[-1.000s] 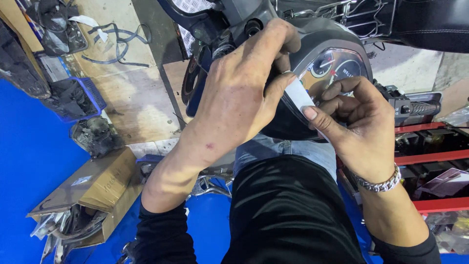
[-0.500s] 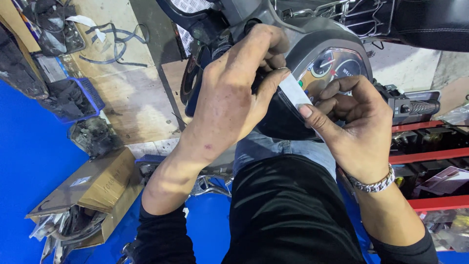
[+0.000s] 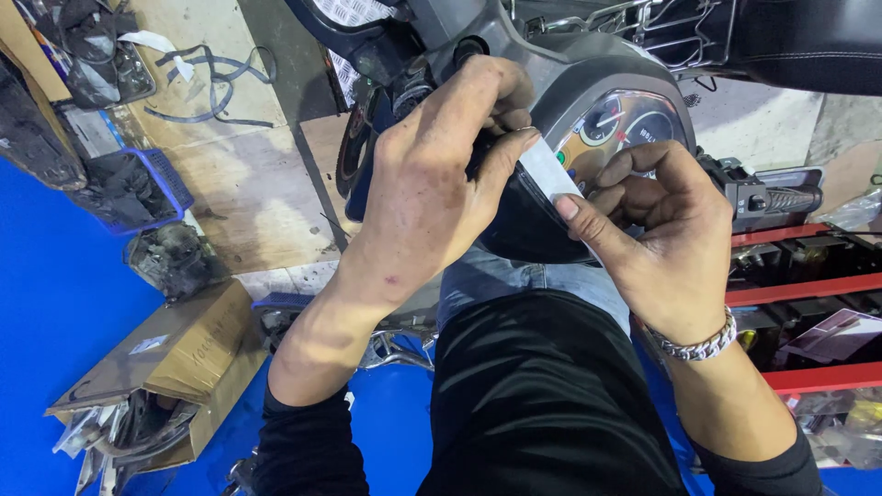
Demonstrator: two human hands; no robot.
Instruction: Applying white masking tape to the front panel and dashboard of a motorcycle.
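Note:
A scooter's dark grey instrument cluster [image 3: 588, 83] with round dials [image 3: 617, 129] sits in front of me, above my lap. My left hand [image 3: 432, 184] grips the cluster's left edge, its thumb pressed on one end of a short strip of white tape [image 3: 548, 170]. My right hand [image 3: 657, 230], with a metal bracelet at the wrist, pinches the other end of that strip against the cluster's lower rim. The tape lies stretched between the two thumbs.
A handlebar grip [image 3: 781, 197] sticks out at the right above red shelf rails [image 3: 799, 289]. An open cardboard box [image 3: 165, 367] of parts lies on the blue floor [image 3: 55, 294] at the left. A blue crate [image 3: 138, 188] and loose cables [image 3: 207, 78] lie farther back.
Both hands have stayed on the tape strip. They shifted slightly along the cluster's rim, and the left thumb now presses nearer the strip's upper end.

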